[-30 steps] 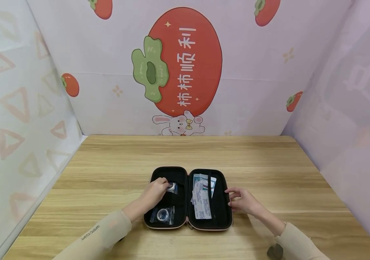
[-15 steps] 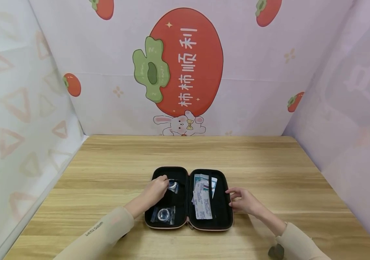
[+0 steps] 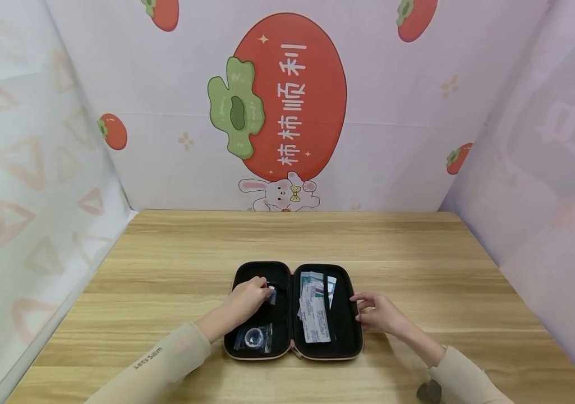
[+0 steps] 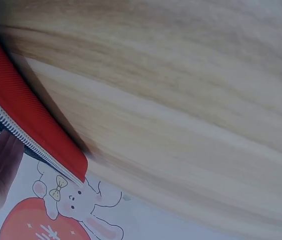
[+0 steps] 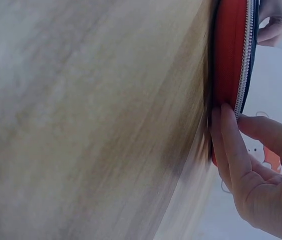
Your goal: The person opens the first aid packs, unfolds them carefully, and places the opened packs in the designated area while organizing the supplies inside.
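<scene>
A zip case [image 3: 346,322], black inside and red outside, lies unfolded on the table. Over its left half, my left hand [image 3: 247,297] pinches a small clear plastic packet [image 3: 272,294] with something pale in it, mostly covered by the fingers. Nearer the front of that half lies another clear packet [image 3: 254,338] holding a whitish ring-shaped coil. My right hand [image 3: 380,314] grips the case's right edge; in the right wrist view its fingers [image 5: 234,145] press the red outer wall beside the zip. Printed paper slips [image 3: 313,317] sit under a strap in the right half.
The wooden table [image 3: 418,247] extends around the case on every side. A patterned cloth backdrop [image 3: 393,112] rises behind it, with cloth walls at left and right. A small dark object [image 3: 428,391] is by the right sleeve.
My left hand has shifted slightly right with the small packet, which shows less between the fingers. The case's left half has edged toward me. My right hand has stayed put.
</scene>
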{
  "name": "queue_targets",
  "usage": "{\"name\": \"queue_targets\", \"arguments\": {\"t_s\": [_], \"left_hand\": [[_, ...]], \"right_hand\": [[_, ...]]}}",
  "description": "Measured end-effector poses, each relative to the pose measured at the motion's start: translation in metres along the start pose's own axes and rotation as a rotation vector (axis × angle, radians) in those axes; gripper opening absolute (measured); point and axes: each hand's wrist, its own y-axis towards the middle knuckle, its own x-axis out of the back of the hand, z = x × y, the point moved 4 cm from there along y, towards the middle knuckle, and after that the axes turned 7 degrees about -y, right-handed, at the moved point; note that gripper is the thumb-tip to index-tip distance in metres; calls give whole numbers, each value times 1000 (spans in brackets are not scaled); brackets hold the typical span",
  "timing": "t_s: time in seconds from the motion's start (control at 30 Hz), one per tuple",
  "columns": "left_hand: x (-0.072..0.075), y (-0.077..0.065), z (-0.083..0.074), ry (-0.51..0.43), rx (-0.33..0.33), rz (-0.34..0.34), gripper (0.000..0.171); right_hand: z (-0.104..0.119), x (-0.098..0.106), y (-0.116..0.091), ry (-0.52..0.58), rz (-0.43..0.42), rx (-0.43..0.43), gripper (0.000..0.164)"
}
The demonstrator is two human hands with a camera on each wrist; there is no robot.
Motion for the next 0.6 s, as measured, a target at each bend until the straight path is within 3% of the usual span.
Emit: {"name": "queue_targets", "arguments": {"t_s": [0.2,0.3,0.47,0.6], "left_hand": [[-8,-2,7,1,-53,-109,11],[-8,0,8,11,-58,-128,12],[-3,3,8,82,-4,-81,9],[-1,3,9,59,28,-10,9]], "right_hand": [[0,0,0,-9,7,15,41],[0,0,0,-9,6,12,41],[0,1,0,-7,10,18,40],[-1,0,0,-1,14,20,41]]}}
